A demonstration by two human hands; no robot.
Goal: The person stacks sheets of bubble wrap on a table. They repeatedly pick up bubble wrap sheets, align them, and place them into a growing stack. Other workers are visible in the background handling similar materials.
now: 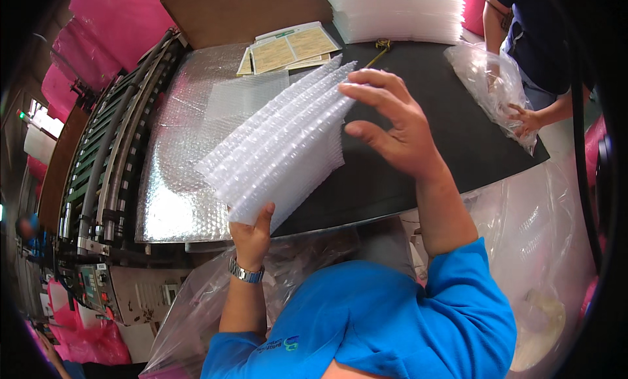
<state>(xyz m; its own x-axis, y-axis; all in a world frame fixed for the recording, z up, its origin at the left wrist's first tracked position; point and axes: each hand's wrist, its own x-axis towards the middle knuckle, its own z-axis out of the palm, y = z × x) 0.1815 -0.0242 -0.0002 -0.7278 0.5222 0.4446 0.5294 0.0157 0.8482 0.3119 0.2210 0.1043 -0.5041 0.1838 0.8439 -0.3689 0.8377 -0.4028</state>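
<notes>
While the left hand point(252, 232) pinches the bubble-wrap stack point(281, 150) at its 6 o'clock corner, the light, floppy, slippery sheets fan toward the open right hand point(399, 127) at 2 o'clock.

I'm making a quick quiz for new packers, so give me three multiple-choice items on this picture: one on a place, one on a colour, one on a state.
1. Where does the stack of printed cards lie?
A. at the far end of the table
B. on the floor
C. in the clear bag

2. What colour are the person's sleeves?
A. red
B. blue
C. white

3. How does the left hand stand?
A. open, flat on the table
B. shut on the bubble wrap sheets
C. out of view

Key: 1 A, the printed cards lie far up the table. 2 B, both sleeves are blue. 3 B, the left hand clasps the bubble wrap sheets from below; the right hand touches their top edge.
</notes>
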